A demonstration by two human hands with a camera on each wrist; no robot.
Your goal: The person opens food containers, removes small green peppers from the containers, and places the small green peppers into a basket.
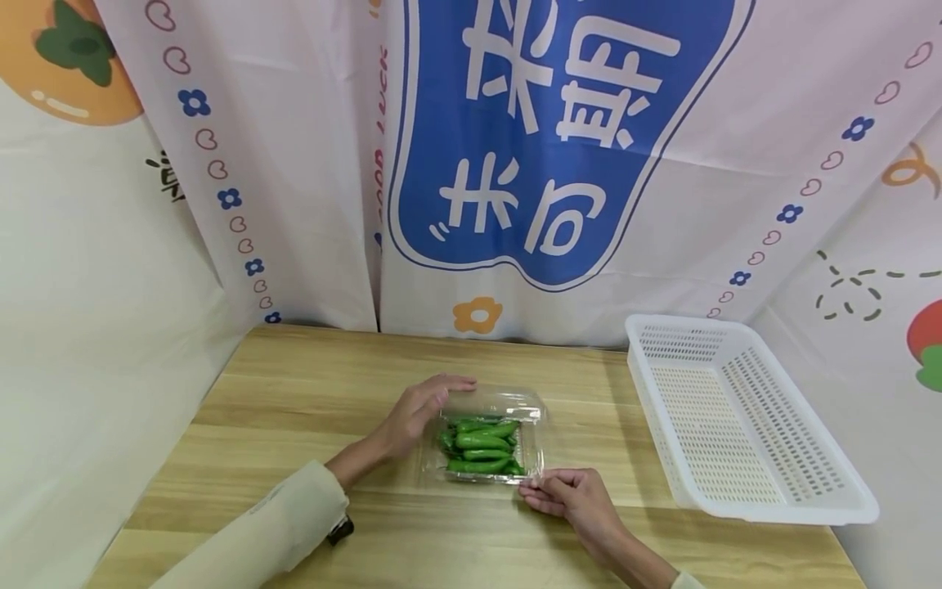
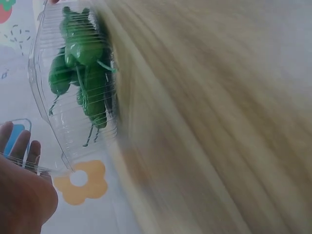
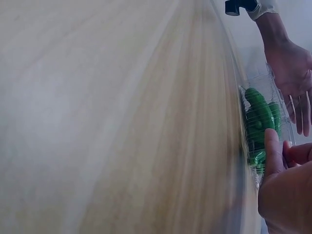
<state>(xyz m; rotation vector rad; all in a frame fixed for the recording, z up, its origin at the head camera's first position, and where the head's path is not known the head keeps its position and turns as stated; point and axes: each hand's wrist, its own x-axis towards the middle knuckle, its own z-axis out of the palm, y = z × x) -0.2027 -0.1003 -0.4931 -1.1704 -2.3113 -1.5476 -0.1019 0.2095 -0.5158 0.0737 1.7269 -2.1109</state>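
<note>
A clear plastic clamshell box (image 1: 535,458) holding several green chili peppers (image 1: 482,442) sits on the wooden table, nearest me at the middle. Its clear lid (image 1: 515,401) tilts up on the far side. My left hand (image 1: 414,415) touches the lid from the left, fingers stretched out; in the left wrist view the fingers (image 2: 19,144) show behind the clear plastic. At the near right corner my right hand (image 1: 577,501) pinches the box's edge between thumb and fingers. The right wrist view shows the peppers (image 3: 260,107) beyond that hand, through the box wall.
A white perforated plastic basket (image 1: 666,442) stands at the table's right side, a little apart from the box. Behind the wooden table (image 1: 294,384) hangs a printed cloth (image 1: 316,204), with more cloth on both sides. A small black object (image 1: 341,530) is at the left sleeve's cuff.
</note>
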